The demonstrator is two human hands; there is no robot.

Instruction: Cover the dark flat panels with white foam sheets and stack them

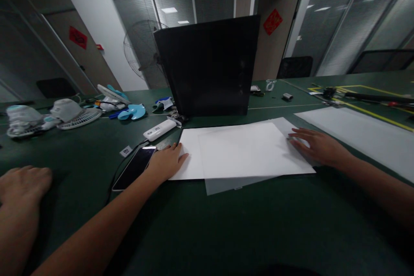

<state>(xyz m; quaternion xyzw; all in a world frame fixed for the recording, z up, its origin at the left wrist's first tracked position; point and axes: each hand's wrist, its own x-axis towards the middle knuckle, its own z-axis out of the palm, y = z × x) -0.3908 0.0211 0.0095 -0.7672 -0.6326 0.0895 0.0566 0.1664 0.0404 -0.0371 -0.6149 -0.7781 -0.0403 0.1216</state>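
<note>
A white sheet of paper point(190, 155) with dark edging beneath it lies in front of me. Over it is another thin white sheet point(239, 151), set askew, its lower corner jutting past the front edge. My left hand point(166, 161) rests on the left end of the white paper, thumb apart from the fingers, beside a dark-screened phone point(136, 168). At the right end my right hand point(313, 144) touches the sheets with fingers stretched out. Something pale shows between its thumb and fingers, too blurred to make out. Behind the paper a large black panel point(210, 69) stands upright.
Another person's hand point(26, 181) rests at the left. A white handheld device point(160, 130) lies by the phone, with a cable running past. White fan parts point(69, 112) and a blue fan blade point(132, 112) lie farther left. Another white sheet point(359, 131) is at right.
</note>
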